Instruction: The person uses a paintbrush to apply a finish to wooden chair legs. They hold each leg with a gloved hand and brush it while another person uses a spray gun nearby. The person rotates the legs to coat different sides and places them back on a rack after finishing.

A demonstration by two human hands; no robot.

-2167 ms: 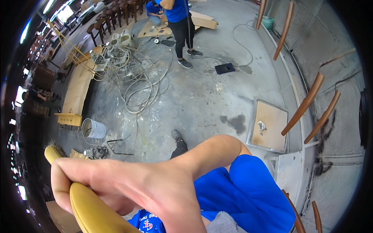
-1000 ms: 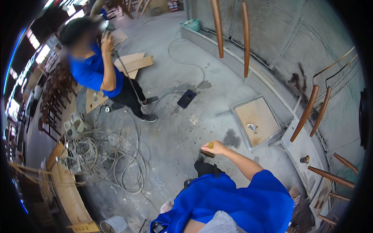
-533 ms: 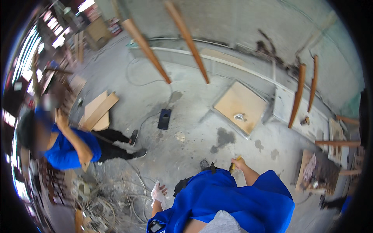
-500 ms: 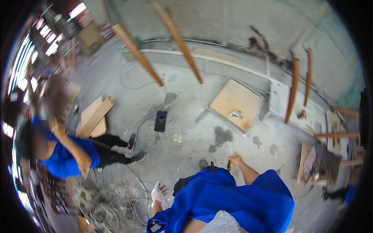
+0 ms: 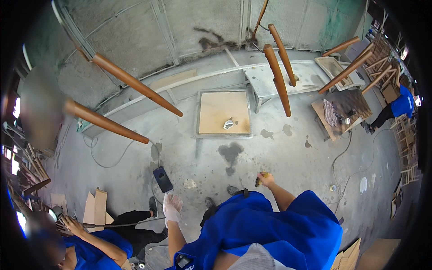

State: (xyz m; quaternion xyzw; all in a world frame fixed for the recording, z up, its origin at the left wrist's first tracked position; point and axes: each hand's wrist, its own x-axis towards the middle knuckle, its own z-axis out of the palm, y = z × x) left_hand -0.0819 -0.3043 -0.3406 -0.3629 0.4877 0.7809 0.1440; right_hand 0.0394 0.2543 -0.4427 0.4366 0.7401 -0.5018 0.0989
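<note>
**Brush-sized tool in the right hand, left hand free**

From where I stand, with twelve o'clock straight ahead of the worker in blue, the right hand (image 5: 268, 180) is out at one o'clock, low over the concrete floor (image 5: 288, 155). Its fingers are closed around a small yellow-and-dark tool (image 5: 262, 177), which pokes out toward eleven. The left hand (image 5: 173, 208), in a white glove, is at about nine, opened loosely with its fingers extended and nothing in its grip.

Near that glove, at ten, a dark flat rectangular thing (image 5: 162, 179) lies on the floor beside a cable. Just left of twelve is a square tan panel (image 5: 216, 103) rimmed in grey, a crumpled silvery piece (image 5: 229, 123) on it. A low desk (image 5: 323, 116) between one and two bears a rumpled cloth (image 5: 330, 112). Brown tapered wooden legs (image 5: 137, 85) slant in from ten round to two. At nine, a co-worker (image 5: 96, 249) grips a hose-fed device; another person (image 5: 402, 104) is farther off at two.
</note>
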